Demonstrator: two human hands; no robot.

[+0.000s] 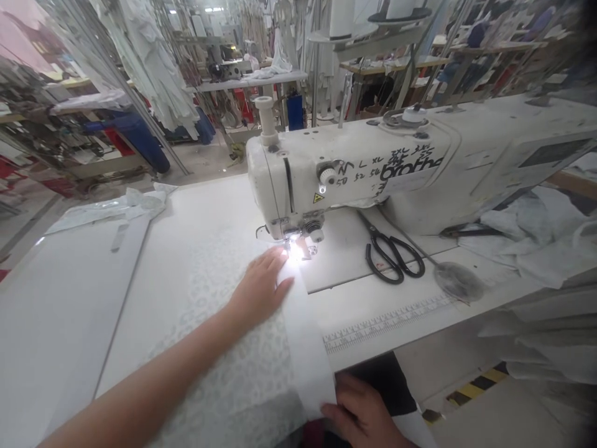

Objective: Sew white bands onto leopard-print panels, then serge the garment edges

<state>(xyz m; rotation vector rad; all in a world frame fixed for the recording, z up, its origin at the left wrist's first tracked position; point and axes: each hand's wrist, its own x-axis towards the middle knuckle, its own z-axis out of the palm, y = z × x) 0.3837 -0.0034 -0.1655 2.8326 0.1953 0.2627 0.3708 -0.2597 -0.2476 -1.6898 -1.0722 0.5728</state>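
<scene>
My left hand (pixel 261 287) lies flat, fingers together, on a white patterned fabric (pixel 209 298) just left of the lit needle and presser foot (pixel 298 249) of a white sewing machine (pixel 354 174). A plain white strip (pixel 305 336) runs from the needle toward me along the fabric's right edge. At the table's near edge my right hand (pixel 361 414) pinches the lower end of that strip.
Black scissors (pixel 392 255) lie on the machine bed right of the needle. A ruler tape (pixel 387 323) is stuck along the table front. Piled white cloth (pixel 527 242) sits at right, crumpled plastic (pixel 112 208) at far left. Racks and other tables stand behind.
</scene>
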